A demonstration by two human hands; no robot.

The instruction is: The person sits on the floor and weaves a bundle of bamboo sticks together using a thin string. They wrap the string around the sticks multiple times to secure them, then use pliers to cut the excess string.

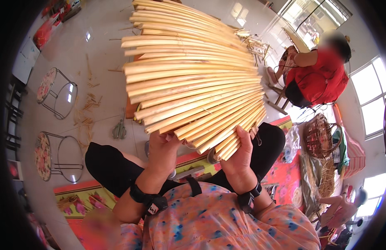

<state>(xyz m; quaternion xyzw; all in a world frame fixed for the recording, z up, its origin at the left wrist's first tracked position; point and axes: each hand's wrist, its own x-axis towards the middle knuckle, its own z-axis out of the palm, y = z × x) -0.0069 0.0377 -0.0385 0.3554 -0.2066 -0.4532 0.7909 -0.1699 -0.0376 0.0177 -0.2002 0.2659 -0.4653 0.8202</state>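
Note:
A wide panel of pale yellow straw stalks [193,79], laid side by side in a curved fan, is held up in front of me and covers much of the middle. Under its near left edge, my left hand [163,143] grips it, fingers mostly hidden beneath the stalks. At the near right corner my right hand [238,154] is closed on the panel, the thumb lying on top. The stalk ends are uneven along the left side. What lies beneath the panel is largely hidden.
Scissors [119,130] lie on the tiled floor left of my knees, near scattered straw scraps [89,104]. Two round stools [45,156] lie on the left. At right, a person in red [317,77] sits near a wicker basket [318,137]; another person [340,210] is at far right.

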